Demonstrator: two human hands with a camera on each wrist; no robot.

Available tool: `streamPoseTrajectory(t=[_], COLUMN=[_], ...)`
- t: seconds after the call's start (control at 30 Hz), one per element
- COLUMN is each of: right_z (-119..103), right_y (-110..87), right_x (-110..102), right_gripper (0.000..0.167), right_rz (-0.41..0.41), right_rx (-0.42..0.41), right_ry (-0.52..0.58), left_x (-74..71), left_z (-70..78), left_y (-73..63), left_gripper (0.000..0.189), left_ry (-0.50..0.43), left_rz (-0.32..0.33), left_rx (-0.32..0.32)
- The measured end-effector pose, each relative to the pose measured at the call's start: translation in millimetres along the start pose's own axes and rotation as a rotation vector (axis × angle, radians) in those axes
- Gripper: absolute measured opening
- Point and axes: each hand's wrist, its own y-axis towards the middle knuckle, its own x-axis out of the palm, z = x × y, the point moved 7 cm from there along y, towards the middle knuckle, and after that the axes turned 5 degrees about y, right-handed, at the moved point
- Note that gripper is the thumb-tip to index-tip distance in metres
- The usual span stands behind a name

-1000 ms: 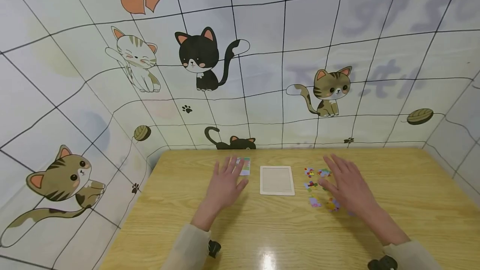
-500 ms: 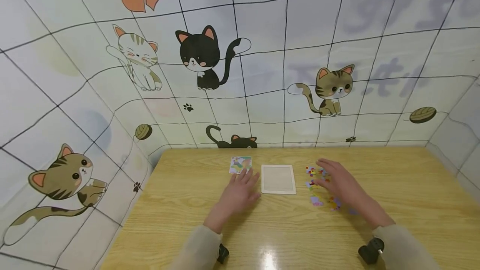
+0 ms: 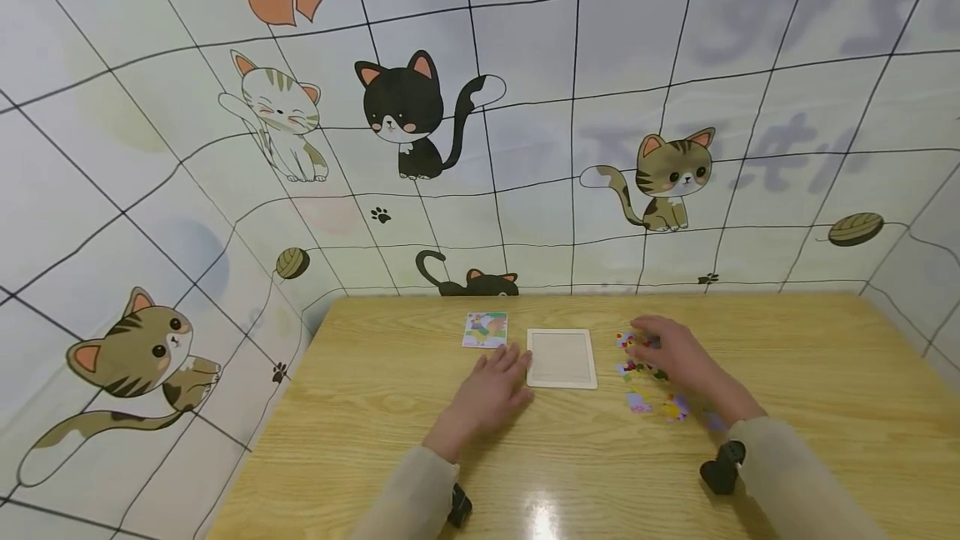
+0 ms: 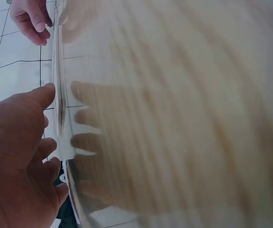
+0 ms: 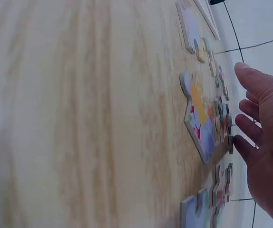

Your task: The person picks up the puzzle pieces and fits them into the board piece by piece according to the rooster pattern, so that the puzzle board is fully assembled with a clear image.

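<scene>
Several colourful jigsaw pieces (image 3: 639,402) lie loose on the right side of the table. Over the far ones hovers my right hand (image 3: 686,357), thumb and fingers apart. In the right wrist view its fingers are loosely bent beside a purple and yellow jigsaw piece (image 5: 197,118), and I see nothing held. A square white puzzle tray (image 3: 561,358) lies flat in the middle. My left hand (image 3: 486,397) is at the tray's left edge with fingers stretched out; whether it touches the rim I cannot tell. Just beyond its fingertips lies a small picture card (image 3: 484,329).
The light wooden table (image 3: 360,407) ends at a wall (image 3: 540,132) printed with cartoon cats. A second patterned wall rises along the left side. Glare shows near the table's front.
My left hand has moved right and nearer, from over the picture card to the tray's left edge, uncovering the card. My right hand has shifted slightly left and lowered its fingers toward the far pieces.
</scene>
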Motion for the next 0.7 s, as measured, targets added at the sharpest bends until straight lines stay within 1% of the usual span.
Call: streamPoseTrajectory(t=[0.27,0.4,0.6,0.7], right_z=[5.2,10.8,16.2,18.0], right_y=[7.5,11.5,16.3,18.2], right_x=[2.9,4.5,3.9,1.8], right_gripper=[0.048,0.047,0.045,0.044], right_rz=[-0.023,-0.038,-0.085,-0.100], right_rx=[0.023,0.033,0.035,0.032], right_ry=[0.030,0.054,0.122,0.133], left_x=[2.0,3.6,5.6,5.4], left_z=[-1.9,-2.1,-2.2,-0.9], left_y=[2.4,4.6,7.3,7.8], left_gripper=[0.059,0.059,0.058,0.057], left_ry=[-0.007,-0.001,-0.023,-0.023], left_rz=[-0.013,-0.004,0.004,0.001], left_rx=[-0.027,-0.034,-0.050,-0.056])
